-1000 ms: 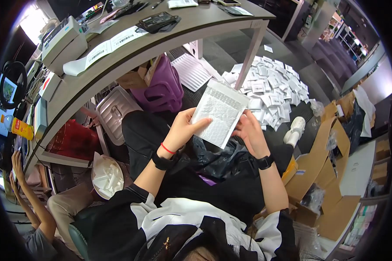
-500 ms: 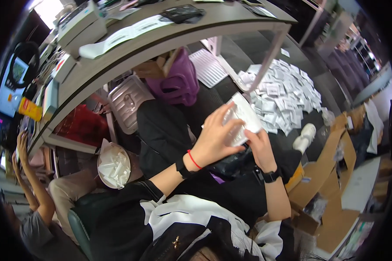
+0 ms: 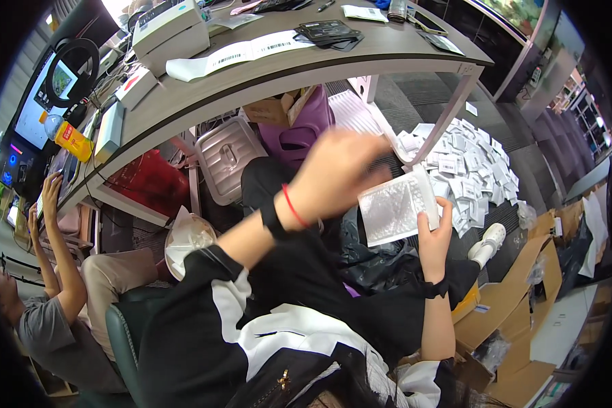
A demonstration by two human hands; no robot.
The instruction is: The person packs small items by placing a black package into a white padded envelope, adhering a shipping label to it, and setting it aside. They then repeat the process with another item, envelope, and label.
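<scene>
A flat white bubble mailer (image 3: 389,212) is pinched at its right edge by my right hand (image 3: 436,234), thumb on its face. It hangs above my lap, with its bubble texture showing. My left hand (image 3: 347,166), a red string and a black band at its wrist, is raised just up and left of the mailer. Motion smears its fingers, and it looks apart from the mailer. Beyond my right hand, a heap of white packets with printed labels (image 3: 469,170) lies on the floor.
Overhead runs the desk edge (image 3: 387,61); on it lie a label strip (image 3: 241,56) and black flat pouches (image 3: 326,32). A bin of white scraps (image 3: 183,241) stands left, near a co-worker's hands (image 3: 51,194). Black plastic (image 3: 381,255) covers my lap; an open cardboard box (image 3: 517,306) sits right.
My left hand has come off the mailer and swung up and left. The mailer now lies flatter, in my right hand alone. The whole view has shifted slightly.
</scene>
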